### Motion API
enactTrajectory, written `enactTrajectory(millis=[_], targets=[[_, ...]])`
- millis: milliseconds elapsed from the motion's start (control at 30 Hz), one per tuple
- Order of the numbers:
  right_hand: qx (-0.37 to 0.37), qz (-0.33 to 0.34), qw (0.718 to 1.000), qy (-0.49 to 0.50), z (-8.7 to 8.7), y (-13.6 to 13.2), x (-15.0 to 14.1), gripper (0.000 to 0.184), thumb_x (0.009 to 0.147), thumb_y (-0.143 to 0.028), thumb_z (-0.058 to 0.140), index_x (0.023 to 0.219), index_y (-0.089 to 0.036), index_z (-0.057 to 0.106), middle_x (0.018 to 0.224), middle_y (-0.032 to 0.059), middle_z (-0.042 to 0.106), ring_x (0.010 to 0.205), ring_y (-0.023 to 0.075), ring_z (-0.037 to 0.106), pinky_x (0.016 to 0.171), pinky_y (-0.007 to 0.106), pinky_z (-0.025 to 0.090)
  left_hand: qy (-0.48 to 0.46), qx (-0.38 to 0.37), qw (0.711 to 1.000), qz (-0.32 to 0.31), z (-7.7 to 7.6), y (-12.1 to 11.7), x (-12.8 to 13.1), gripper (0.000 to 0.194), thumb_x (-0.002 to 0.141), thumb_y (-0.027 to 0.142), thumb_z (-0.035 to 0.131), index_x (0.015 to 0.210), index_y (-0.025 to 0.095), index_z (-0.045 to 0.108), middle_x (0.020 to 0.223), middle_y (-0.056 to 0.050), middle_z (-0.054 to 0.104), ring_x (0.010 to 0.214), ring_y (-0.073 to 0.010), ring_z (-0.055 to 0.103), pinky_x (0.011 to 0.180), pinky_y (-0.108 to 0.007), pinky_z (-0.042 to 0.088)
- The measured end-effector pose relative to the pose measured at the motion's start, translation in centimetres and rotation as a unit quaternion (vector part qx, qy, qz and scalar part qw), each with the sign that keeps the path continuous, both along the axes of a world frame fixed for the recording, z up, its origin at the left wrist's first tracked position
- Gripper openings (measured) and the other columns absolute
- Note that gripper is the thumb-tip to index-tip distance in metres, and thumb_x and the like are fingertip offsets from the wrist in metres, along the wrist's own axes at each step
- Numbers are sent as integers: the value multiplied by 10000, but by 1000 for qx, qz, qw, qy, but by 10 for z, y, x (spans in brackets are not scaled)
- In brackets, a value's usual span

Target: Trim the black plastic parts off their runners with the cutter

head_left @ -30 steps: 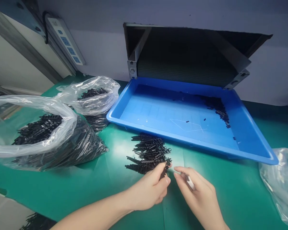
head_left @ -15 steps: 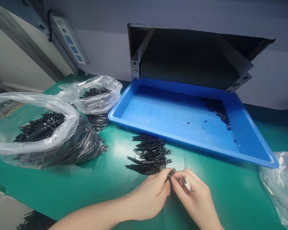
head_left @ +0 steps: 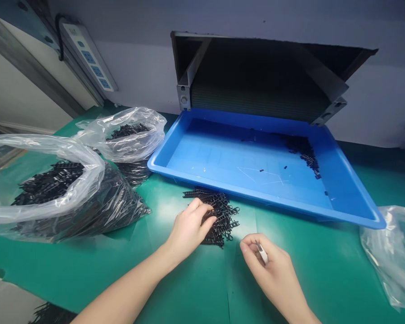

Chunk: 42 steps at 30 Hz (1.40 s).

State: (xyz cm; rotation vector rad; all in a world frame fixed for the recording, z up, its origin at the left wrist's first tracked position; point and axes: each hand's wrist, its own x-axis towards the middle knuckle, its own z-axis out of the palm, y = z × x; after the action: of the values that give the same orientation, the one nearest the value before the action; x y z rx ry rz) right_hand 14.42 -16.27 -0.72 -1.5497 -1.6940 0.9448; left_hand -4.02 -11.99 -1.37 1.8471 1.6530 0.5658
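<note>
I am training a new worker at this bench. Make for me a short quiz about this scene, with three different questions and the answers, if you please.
1. True or false: the left hand touches the pile of black parts.
2. Fill in the word: the right hand pinches a small ____ object.
3. What do the clear plastic bags left of the blue tray hold? A) black parts B) white parts C) green parts

Key: 1 true; 2 white; 3 A
</note>
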Motion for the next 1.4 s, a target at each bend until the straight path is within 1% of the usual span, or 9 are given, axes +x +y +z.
enactTrajectory(millis=[133, 233, 333, 433, 600, 733, 833, 1033, 1400], targets=[[-36, -51, 998, 25, 7, 4, -1, 159, 776, -350, 515, 722, -215, 579, 546, -46, 491, 453, 94, 409, 453, 182, 365, -86, -15, 996, 20, 12, -5, 3, 152, 794, 262, 494, 887, 178, 580, 853, -27, 492, 693, -148, 503, 620, -243, 398], [-66, -62, 993, 77, 13, 8, -2, 225, 761, -377, 512, 881, -216, 613, 555, -41, 480, 459, 100, 415, 465, 195, 378, -189, -125, 973, -30, 25, -10, 7, 179, 789, 293, 488, 686, 163, 556, 754, -9, 448, 658, -129, 459, 574, -217, 371], [-122, -27, 985, 118, 14, 12, -1, 252, 778, -402, 479, 771, -180, 598, 527, -33, 446, 420, 90, 364, 427, 204, 349, -280, -245, 926, -72, 29, -15, 13, 318, 799, 381, 486, 583, 148, 468, 597, 33, 329, 526, -88, 324, 476, -203, 282], [-152, 13, 977, 152, 11, 13, 2, 297, 788, -424, 477, 643, -168, 520, 490, -45, 401, 397, 70, 307, 407, 200, 311, -354, -348, 865, -72, 25, -20, 17, 375, 789, 483, 490, 623, 149, 453, 496, 73, 242, 443, -66, 188, 404, -208, 157], [-136, 22, 977, 160, 3, 11, 7, 264, 810, -393, 492, 703, -158, 550, 544, -30, 449, 463, 83, 386, 447, 204, 337, -427, -418, 798, -75, 19, -25, 23, 327, 780, 463, 546, 877, 158, 477, 631, 16, 513, 422, -46, 233, 364, -185, 123], [-84, 21, 992, 94, 0, 9, 15, 295, 858, -392, 432, 1054, -191, 523, 707, -2, 543, 560, 109, 487, 552, 231, 420, -437, -362, 823, -14, 19, -27, 24, 294, 772, 407, 579, 902, 165, 474, 611, 46, 457, 415, -33, 227, 366, -174, 135], [-1, 76, 997, 12, 3, 7, 18, 325, 910, -358, 329, 1213, -281, 418, 935, 17, 568, 759, 131, 562, 669, 246, 455, -432, -339, 835, -2, 19, -26, 22, 239, 799, 386, 547, 849, 166, 468, 629, 50, 431, 411, -25, 225, 369, -175, 149], [24, 171, 981, -87, 10, 4, 15, 332, 933, -267, 291, 1243, -289, 405, 948, 13, 587, 780, 133, 585, 647, 246, 466, -422, -313, 851, 3, 18, -23, 22, 190, 823, 348, 512, 844, 169, 452, 632, 47, 434, 417, -28, 256, 368, -168, 176], [140, 151, 961, -184, 6, 2, 10, 312, 914, -213, 347, 1196, -186, 477, 790, 30, 624, 659, 143, 598, 486, 218, 423, -377, -280, 883, -1, 13, -24, 25, 133, 823, 293, 496, 845, 170, 451, 648, 56, 387, 464, -41, 261, 427, -189, 216]])
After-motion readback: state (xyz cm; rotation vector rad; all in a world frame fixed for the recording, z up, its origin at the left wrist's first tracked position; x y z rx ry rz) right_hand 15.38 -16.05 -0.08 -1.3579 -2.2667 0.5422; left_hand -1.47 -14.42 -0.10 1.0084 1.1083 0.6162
